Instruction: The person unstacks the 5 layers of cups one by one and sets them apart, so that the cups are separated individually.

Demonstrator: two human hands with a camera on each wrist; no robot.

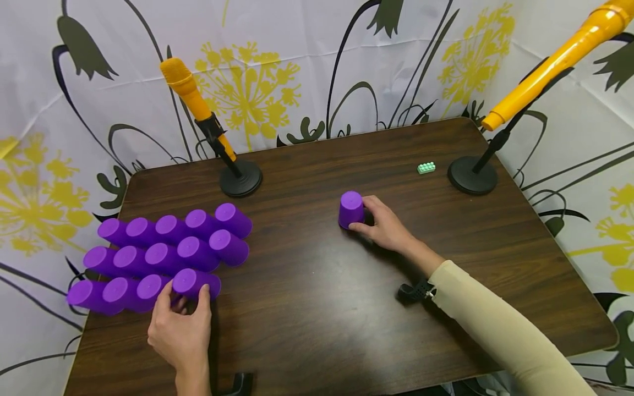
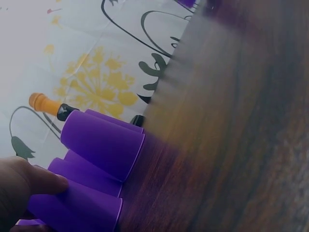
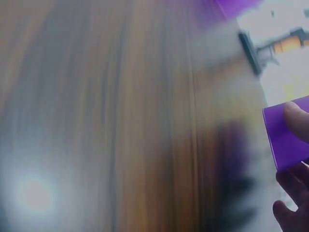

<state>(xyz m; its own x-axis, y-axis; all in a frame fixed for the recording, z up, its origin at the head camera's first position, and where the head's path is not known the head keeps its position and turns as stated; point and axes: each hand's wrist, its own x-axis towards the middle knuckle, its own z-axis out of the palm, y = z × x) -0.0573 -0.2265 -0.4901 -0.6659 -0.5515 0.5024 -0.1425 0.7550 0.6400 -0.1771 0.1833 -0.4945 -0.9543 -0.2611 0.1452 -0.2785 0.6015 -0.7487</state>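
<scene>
Several upside-down purple cups [image 1: 160, 256] stand in three slanting rows on the table's left side. At the right end of the front row, my left hand [image 1: 180, 333] grips a cup [image 1: 190, 281] between thumb and fingers. In the left wrist view the thumb [image 2: 46, 180] presses against that cup's side [image 2: 82, 205]. My right hand [image 1: 388, 225] holds a single upside-down purple cup [image 1: 351, 209] near the middle of the table, thumb on its near side. The right wrist view shows this cup [image 3: 287, 137] at the edge, partly cut off.
The brown wooden table [image 1: 307, 308] backs onto a flowered cloth. A yellow microphone on a black stand [image 1: 240, 177] is at the back left, another on a stand [image 1: 473, 174] at the back right. A mint-green toy brick [image 1: 426, 168] lies left of the right stand.
</scene>
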